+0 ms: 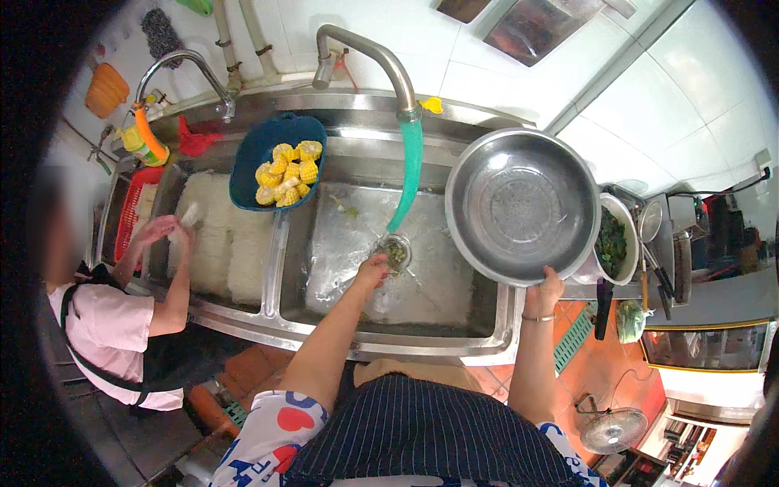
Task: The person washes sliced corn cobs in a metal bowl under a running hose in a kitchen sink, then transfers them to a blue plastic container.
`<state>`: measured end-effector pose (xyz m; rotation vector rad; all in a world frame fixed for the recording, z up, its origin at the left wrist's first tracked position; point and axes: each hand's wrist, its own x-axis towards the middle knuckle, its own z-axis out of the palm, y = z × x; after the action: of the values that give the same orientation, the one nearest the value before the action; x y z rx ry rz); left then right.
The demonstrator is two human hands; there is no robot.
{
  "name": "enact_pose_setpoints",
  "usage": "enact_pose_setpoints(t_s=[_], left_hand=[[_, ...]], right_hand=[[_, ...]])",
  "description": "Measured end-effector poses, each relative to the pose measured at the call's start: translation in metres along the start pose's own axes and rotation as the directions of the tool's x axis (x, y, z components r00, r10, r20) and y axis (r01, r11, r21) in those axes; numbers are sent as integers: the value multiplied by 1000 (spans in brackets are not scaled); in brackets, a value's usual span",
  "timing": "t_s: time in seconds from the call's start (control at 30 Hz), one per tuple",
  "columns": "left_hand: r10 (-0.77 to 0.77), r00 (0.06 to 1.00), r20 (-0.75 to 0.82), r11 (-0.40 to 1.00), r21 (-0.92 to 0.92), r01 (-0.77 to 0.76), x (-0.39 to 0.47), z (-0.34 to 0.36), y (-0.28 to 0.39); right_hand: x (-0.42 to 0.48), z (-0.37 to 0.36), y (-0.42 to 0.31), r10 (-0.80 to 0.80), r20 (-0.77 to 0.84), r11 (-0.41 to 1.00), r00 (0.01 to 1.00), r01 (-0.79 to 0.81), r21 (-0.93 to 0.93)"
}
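Note:
My right hand [543,288] grips the near rim of a wide stainless steel basin [520,204], tilted at the right edge of the sink [438,304]; only some water drops show in it. My left hand [372,272] is low in the sink, beside the drain strainer [397,252], which holds greenish scraps. Its fingers are partly curled, and whether they hold anything cannot be told. A green hose [411,173] hangs from the steel faucet [389,61] to the strainer. Green scraps [347,208] lie on the sink floor.
A blue basket [243,189] of corn pieces [289,173] sits across the sink divider [275,262]. At left, a co-worker [109,335] holds both hands over a basin of pale, submerged food [213,243]. A white bucket [630,243] of leafy greens [610,240] and a black handle [604,309] are at right.

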<state>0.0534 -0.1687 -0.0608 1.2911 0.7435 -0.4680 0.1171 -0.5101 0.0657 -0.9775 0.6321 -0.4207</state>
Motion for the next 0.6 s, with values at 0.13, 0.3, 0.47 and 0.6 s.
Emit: enact_pose_setpoints(t_s=[0.13, 0.3, 0.47, 0.6], left_hand=[[14, 1000, -22, 999, -34, -14, -12, -7, -4], [17, 999, -41, 998, -63, -19, -32, -24, 0], [101, 994, -33, 985, -136, -105, -46, -41, 10], [107, 994, -36, 988, -104, -110, -54, -49, 23]], right_hand=[[26, 4, 30, 219, 24, 968, 975, -221, 122], [42, 23, 20, 311, -4, 950, 950, -311, 34], [60, 10, 4, 366, 182, 928, 912, -371, -6], [49, 8, 11, 388, 151, 922, 909, -385, -49]])
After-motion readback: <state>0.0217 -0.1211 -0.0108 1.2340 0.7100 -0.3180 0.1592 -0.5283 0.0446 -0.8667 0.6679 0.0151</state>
